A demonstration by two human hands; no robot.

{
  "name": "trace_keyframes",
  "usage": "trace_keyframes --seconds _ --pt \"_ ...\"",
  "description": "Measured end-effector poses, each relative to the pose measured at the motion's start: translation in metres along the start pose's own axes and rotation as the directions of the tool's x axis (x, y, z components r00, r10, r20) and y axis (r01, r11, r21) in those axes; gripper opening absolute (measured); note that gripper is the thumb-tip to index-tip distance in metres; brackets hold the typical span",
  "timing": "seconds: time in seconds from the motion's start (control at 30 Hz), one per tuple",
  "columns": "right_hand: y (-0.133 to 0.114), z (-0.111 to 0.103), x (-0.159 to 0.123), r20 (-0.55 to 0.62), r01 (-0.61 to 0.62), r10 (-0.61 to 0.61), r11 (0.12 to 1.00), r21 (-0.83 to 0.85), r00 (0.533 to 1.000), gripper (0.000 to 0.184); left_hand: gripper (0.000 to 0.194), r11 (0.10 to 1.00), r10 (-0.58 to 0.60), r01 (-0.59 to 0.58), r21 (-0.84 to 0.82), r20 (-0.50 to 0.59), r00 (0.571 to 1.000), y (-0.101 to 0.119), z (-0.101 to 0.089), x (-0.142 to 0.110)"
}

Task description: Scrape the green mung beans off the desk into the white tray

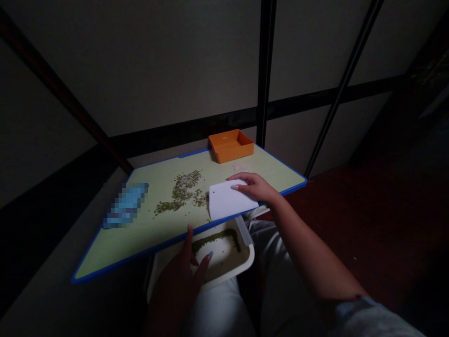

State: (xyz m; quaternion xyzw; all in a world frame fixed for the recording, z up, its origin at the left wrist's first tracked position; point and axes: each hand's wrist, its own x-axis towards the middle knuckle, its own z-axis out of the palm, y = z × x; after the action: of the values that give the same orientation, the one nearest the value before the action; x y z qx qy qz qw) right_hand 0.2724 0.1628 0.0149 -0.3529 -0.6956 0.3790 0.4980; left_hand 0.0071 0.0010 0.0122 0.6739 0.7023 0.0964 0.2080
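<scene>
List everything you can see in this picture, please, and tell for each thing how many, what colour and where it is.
board: one, pale green with blue edge, in front of the person
tray: one, orange, at the board's far edge
blurred object: one, blue, on the board's left part
small green seeds: many, dull green, in the board's middle
scraper: one, white, at the board's near edge
container: one, white, below the board, with seeds inside
wall panels: several, beige, behind the board, in dark frames
floor: one, dark red, at right
trousers: one pair, light, below the container
right hand: one, on the scraper
left hand: one, at the container's rim
</scene>
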Motion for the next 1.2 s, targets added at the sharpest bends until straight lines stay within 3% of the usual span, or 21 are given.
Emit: trace_keyframes --seconds 0.23,1.2 --pt "0.013 -0.002 0.002 -0.19 0.011 -0.011 1.0 0.003 0.982 0.031 0.084 1.0 0.012 -0.012 0.001 0.014 1.0 -0.001 0.0 0.0" --pt "-0.002 0.005 0.001 0.044 -0.031 0.035 0.996 -0.087 0.998 0.034 0.083 0.999 0.041 -0.041 0.017 0.0 0.999 -0.01 0.008 0.003"
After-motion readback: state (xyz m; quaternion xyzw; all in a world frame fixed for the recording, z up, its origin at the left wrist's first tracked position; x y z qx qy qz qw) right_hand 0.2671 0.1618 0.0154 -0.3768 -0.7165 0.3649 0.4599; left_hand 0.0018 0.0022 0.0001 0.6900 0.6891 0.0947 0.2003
